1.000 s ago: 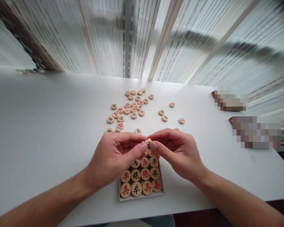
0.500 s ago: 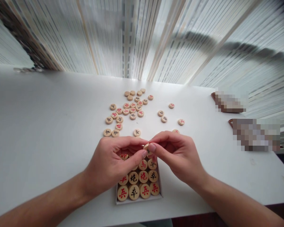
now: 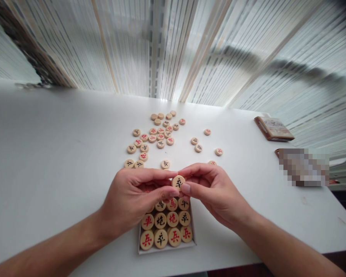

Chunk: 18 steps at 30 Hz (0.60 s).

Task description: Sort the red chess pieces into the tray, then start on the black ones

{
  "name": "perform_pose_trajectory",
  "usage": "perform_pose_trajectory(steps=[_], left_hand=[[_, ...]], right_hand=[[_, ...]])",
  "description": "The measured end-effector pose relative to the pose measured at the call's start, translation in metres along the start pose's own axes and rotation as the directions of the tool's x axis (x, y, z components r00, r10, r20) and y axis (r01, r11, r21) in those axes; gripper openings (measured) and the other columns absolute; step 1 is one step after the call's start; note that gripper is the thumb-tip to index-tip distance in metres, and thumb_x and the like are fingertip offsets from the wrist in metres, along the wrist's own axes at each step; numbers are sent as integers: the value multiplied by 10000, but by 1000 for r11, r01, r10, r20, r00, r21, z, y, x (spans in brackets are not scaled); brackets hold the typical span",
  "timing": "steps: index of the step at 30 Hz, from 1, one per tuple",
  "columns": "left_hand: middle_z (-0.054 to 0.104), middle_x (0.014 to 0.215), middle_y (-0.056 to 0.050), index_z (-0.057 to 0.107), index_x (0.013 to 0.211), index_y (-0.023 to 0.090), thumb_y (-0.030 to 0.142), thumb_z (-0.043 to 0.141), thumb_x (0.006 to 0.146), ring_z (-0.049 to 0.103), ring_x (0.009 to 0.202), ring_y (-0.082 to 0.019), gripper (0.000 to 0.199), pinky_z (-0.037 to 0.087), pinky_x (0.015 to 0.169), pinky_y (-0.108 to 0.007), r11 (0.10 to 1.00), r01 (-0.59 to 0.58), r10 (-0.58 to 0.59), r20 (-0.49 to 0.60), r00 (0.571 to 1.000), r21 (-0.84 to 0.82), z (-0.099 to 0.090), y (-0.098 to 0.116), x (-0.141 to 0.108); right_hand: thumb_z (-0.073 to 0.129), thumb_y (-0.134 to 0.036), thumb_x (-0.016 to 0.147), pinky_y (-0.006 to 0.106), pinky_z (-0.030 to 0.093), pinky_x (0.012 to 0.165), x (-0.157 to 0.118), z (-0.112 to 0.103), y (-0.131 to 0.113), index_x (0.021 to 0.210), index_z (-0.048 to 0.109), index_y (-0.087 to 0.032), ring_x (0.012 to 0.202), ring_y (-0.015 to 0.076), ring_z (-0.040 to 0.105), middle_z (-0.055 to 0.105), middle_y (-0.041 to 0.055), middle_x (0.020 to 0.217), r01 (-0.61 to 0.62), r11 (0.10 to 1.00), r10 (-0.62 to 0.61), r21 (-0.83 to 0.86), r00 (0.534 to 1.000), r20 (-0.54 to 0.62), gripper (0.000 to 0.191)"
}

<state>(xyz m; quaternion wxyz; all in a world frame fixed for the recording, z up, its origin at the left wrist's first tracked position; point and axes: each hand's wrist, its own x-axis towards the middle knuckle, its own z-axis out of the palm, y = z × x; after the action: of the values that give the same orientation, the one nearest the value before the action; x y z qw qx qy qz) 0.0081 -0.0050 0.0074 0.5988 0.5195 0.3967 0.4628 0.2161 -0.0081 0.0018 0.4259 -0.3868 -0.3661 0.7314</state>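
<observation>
A round wooden piece with a black character (image 3: 178,182) is held up above the box, its face toward me. My right hand (image 3: 210,190) pinches it between thumb and fingers. My left hand (image 3: 142,196) closes on its left side, fingertips touching its edge. Below them sits a shallow white-edged box (image 3: 167,249) with rows of round pieces bearing red or black characters, such as a red-marked piece (image 3: 147,239) in its front left corner. Both hands hide the box's far part.
Many loose pieces lie beyond my hands, among them a black-marked one (image 3: 165,164) and a red-marked one (image 3: 218,152). Two flat boxes rest at the right, the farther one (image 3: 273,128) brown-edged. A striped curtain (image 3: 132,46) hangs behind the white table (image 3: 60,154).
The held piece has turned so that its black character now shows fully. My hands have shifted slightly left in view, and the camera view has moved a little.
</observation>
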Motion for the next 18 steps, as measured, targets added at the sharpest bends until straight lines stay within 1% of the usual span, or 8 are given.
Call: perform_pose_trajectory(steps=[3,6,8,12,15,18], left_hand=[[877,858,0,910,972,280,104,961,724,856,744,-203,309,712,710,-208,994,-61,62,-15,998,86,-2,-1,0],[878,853,0,910,986,284,114,955,739,843,715,-184,303,696,683,-187,983,-103,105,-9,994,155,-4,-1,-1],[876,839,-2,911,992,280,132,957,746,829,675,-174,291,685,650,-180,979,-114,117,-4,993,169,-5,-2,-2],[866,783,4,910,1008,274,154,961,756,799,597,-153,284,671,611,-173,978,-132,133,6,991,161,-6,-2,-2],[877,836,-2,907,1027,274,153,950,776,812,626,-153,282,666,621,-170,970,-152,148,34,988,192,-6,-2,-3],[885,899,-12,899,1064,277,155,907,839,833,695,-166,257,670,659,-189,935,-232,210,108,972,268,-6,-3,-3]], right_hand=[[1055,-102,591,176,656,707,0,1,0,921,866,-201,697,125,801,848,23,797,-44,998,43,43,999,2,392],[1065,-120,575,226,684,713,0,1,1,916,855,-196,662,146,807,845,21,784,-66,997,67,45,998,-8,408],[1071,-146,579,244,695,696,-1,0,2,934,852,-188,629,152,802,836,19,762,-65,997,66,31,998,-15,419],[1081,-160,562,207,682,636,-1,0,3,920,852,-174,627,156,807,827,18,742,-54,998,55,16,998,-39,426],[1077,-153,575,184,673,652,0,2,1,911,855,-175,663,150,816,841,34,759,-47,999,47,21,999,-14,404],[1083,-184,573,199,667,628,0,4,0,875,849,-172,627,147,795,833,37,732,-45,999,45,13,999,12,382]])
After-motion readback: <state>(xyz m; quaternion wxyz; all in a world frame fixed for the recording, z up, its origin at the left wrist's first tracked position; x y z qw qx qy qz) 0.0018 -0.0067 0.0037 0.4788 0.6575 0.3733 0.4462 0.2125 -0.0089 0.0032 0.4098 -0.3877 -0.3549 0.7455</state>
